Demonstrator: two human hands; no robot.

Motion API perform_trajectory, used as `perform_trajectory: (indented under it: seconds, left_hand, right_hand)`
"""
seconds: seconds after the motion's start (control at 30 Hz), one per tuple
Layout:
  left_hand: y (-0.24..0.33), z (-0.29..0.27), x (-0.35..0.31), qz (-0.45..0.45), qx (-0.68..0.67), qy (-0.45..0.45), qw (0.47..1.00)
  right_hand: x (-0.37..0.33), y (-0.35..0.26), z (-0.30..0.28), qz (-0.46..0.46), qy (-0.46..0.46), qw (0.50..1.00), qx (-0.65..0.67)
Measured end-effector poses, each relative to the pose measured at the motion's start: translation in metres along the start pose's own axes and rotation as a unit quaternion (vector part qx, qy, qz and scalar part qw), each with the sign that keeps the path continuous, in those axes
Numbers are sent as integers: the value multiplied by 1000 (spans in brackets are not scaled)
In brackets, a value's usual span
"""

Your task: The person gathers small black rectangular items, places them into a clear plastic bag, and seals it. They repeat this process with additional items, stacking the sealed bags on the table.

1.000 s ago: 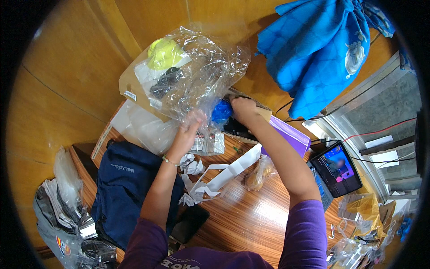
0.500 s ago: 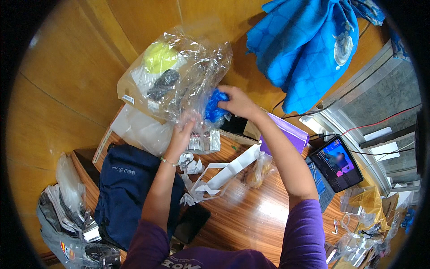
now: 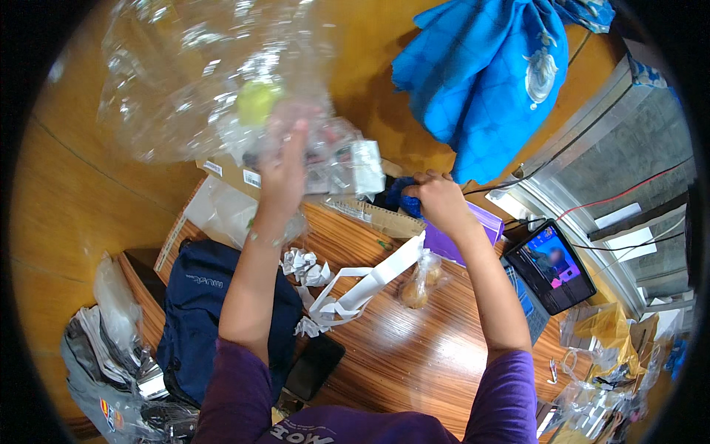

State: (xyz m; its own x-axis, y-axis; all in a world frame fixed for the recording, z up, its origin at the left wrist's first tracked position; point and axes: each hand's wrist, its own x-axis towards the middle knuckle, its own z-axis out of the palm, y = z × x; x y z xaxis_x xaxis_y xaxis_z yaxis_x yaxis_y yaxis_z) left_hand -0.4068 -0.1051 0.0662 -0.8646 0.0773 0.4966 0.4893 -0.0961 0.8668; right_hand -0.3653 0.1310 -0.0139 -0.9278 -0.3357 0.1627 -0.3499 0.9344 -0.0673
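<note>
My left hand [image 3: 285,166], smeared by motion, grips a large clear plastic bag [image 3: 192,81] raised against the wooden wall. Through the plastic show a yellow-green thing [image 3: 259,102] and other small things, and a white boxy package [image 3: 366,167] hangs at its right side. My right hand [image 3: 441,198] is closed on a crumpled blue bundle [image 3: 405,194], low behind the table's far edge, beside a cardboard box [image 3: 377,217]. Its fingertips partly cover the bundle. What lies under that bundle is dark and hard to make out.
On the wooden table [image 3: 414,340] lie crumpled white paper [image 3: 305,268], a white strip [image 3: 377,281], a bag of round brown items [image 3: 416,290] and a black phone [image 3: 314,366]. A navy bag [image 3: 211,311] sits left; a tablet [image 3: 551,259] stands right. Blue cloth [image 3: 488,81] hangs above.
My left hand has swung the clear bag up and to the left, away from the blue bundle. My right hand has moved right and down with the bundle, toward the cardboard box.
</note>
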Motion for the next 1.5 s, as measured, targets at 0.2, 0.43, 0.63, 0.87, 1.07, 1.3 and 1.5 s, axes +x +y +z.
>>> perform_trajectory:
  seconds: [0.2, 0.43, 0.63, 0.87, 1.07, 1.3, 1.5]
  left_hand:
    - [-63, 34, 23, -55, 57, -218, 973]
    - [-113, 41, 18, -67, 121, -244, 960]
    - [-116, 27, 13, -215, 13, -363, 907]
    - [-115, 22, 5, -125, 154, -355, 914]
    - [-75, 51, -2, 142, 108, -220, 959]
    - [-109, 46, 1, -17, 376, -499, 780]
    - [-158, 68, 24, -133, 438, -574, 678]
  right_hand:
    - [-1, 10, 9, 29, -3, 998, -49]
    - [-2, 11, 0, 112, -94, 988, -42]
    - [-4, 11, 4, 159, -81, 983, -39]
    - [-9, 16, 14, 147, 5, 989, -18]
    - [-13, 23, 26, 169, 30, 985, 32]
    - [-24, 28, 31, 137, 63, 985, 82]
    - [-23, 15, 15, 185, 100, 977, 40]
